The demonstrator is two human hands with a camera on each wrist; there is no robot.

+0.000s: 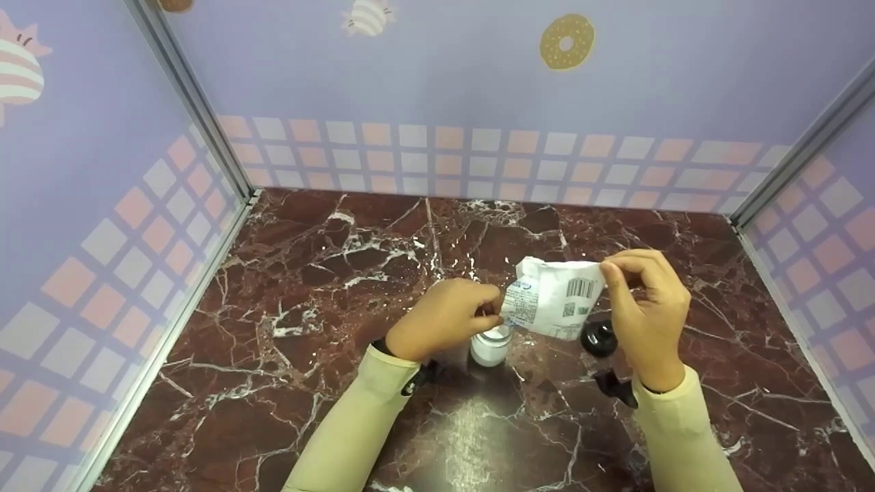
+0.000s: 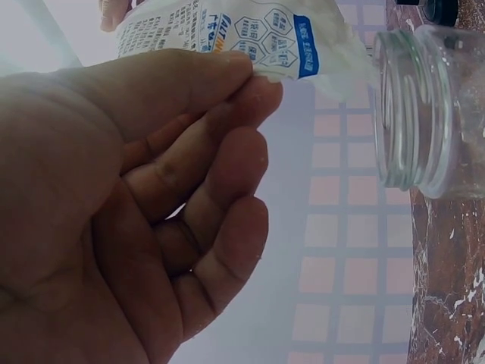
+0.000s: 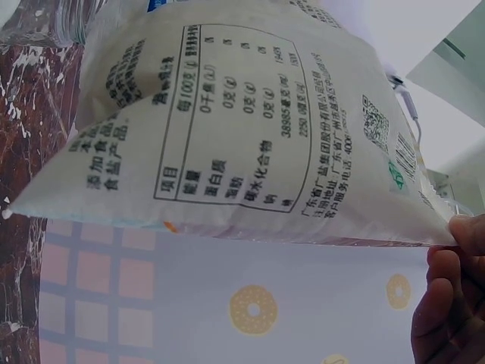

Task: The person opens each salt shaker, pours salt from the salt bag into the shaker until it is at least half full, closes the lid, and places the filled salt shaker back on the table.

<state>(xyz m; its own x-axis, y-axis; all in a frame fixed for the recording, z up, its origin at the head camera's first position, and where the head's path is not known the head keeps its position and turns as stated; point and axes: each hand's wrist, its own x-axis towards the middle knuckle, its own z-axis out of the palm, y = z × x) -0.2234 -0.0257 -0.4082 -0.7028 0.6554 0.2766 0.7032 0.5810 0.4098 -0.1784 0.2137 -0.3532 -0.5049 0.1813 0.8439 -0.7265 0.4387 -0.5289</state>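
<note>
A white printed salt bag is held tilted between both hands, above the table. My left hand pinches its lower left edge between thumb and forefinger, the other fingers loosely bent in the left wrist view. At the opposite end, the thumb and fingers of my right hand pinch a corner of the bag. Beneath the left fingertips stands a small glass jar, upright and uncapped, looking white inside in the head view. The left wrist view shows its clear threaded neck close to the bag's end.
A glossy black round object sits right of the jar. White specks lie scattered on the dark red marbled table behind the jar. Patterned panels enclose the back and both sides.
</note>
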